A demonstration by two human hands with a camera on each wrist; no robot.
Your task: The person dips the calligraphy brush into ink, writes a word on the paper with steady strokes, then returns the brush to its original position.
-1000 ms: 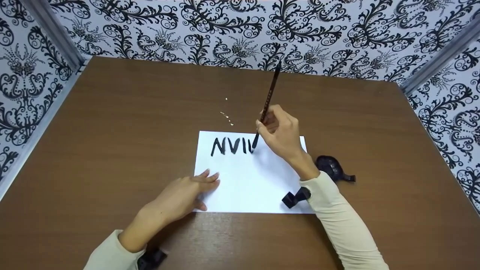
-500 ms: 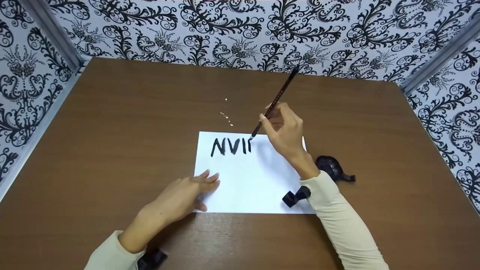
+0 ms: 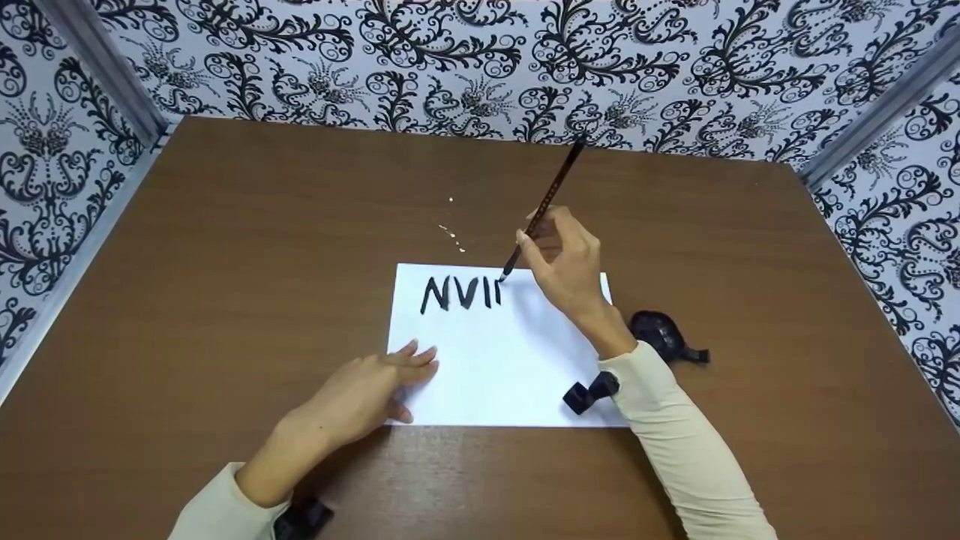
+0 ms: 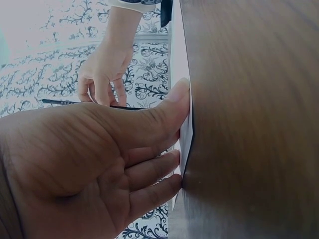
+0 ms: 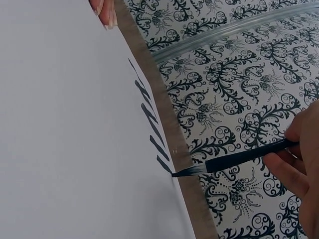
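A white sheet of paper (image 3: 480,367) lies on the table, with bold black strokes (image 3: 460,293) reading like "NVI" and one more upright along its far edge. My right hand (image 3: 568,262) pinches a dark, slim paintbrush (image 3: 555,184) between thumb and fingers. In the right wrist view the brush's black bristle tip (image 5: 187,172) meets the top of the last stroke. My left hand (image 3: 367,394) rests with fingers spread on the paper's left edge. From the left wrist view, the thumb (image 4: 164,112) and fingertips press at the sheet's edge.
A rounded black object with a short neck (image 3: 661,336) sits on the table (image 3: 247,300) right of the paper, partly behind the right forearm. Small pale flecks (image 3: 454,236) dot the tabletop beyond the sheet. Patterned walls (image 3: 450,67) border the table. Black wrist cameras (image 3: 591,393) hang at both cuffs.
The brush tip has gone from the foot of the last stroke up to its top, and the handle now leans more to the right. The left hand has stayed in place.
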